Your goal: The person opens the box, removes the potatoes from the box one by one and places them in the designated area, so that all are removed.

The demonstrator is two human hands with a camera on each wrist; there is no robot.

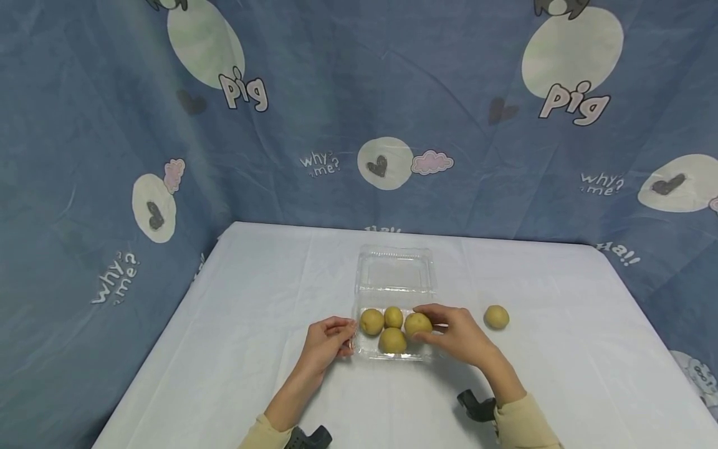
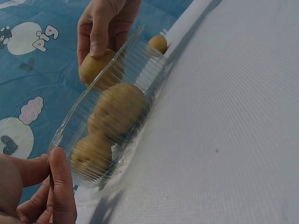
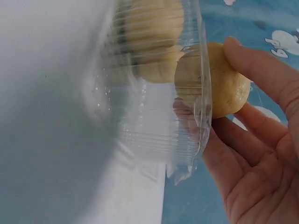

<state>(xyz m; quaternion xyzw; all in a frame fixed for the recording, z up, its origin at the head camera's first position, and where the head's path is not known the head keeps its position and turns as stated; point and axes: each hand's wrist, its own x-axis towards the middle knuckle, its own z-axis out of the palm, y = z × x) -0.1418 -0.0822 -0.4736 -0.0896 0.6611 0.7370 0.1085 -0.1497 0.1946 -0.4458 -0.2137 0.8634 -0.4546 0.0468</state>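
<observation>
A clear plastic clamshell box [image 1: 367, 350] lies on the white cloth with its lid [image 1: 395, 271] folded back, away from me. My left hand [image 1: 327, 340] pinches the box's left rim between thumb and fingers. At the box's right side my right hand [image 1: 457, 333] grips a round yellow-brown potato [image 3: 231, 88]; in the right wrist view part of it sits behind the clear wall, at rim height. Inside the box are a left potato [image 1: 371, 322], a small back potato [image 1: 394, 317] and a front potato [image 1: 392, 341].
One loose potato [image 1: 496, 317] lies on the white tablecloth [image 1: 269, 287], to the right of the box and beyond my right forearm. A blue printed curtain [image 1: 314, 112] hangs behind the table and along its left side.
</observation>
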